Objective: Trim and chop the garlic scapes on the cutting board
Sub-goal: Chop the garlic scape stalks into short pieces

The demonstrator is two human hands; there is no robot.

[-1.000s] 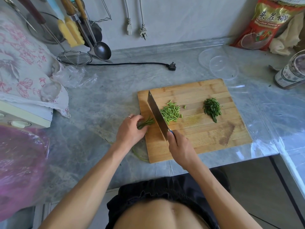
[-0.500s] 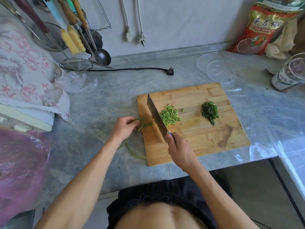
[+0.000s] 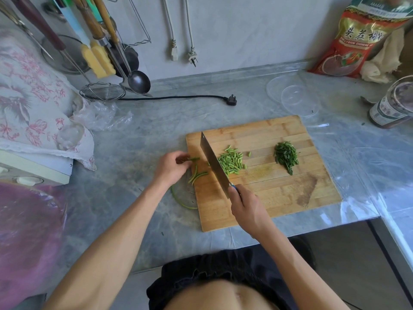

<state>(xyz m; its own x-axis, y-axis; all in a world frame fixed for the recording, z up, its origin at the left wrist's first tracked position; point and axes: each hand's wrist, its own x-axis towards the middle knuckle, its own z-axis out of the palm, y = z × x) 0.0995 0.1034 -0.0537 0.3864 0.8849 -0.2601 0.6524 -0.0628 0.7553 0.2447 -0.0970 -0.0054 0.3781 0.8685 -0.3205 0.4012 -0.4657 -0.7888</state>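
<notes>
The uncut garlic scapes (image 3: 197, 175) lie across the left edge of the cutting board (image 3: 279, 204), their cut ends pointing right onto the wood and their long stems curving back off the board onto the grey desk (image 3: 138, 139). The left hand (image 3: 171, 167) pinches one scape end between curled fingers just beside that edge. The right hand (image 3: 248, 208) grips the handle of a cleaver (image 3: 213, 163), whose blade runs diagonally away from the person, between the scapes and a heap of short pale-green chopped scape pieces (image 3: 231, 163). Farther right sits a darker green chopped pile (image 3: 286, 156). Behind the board lie a clear plastic lid (image 3: 292, 95) and a black plug (image 3: 231, 100).
</notes>
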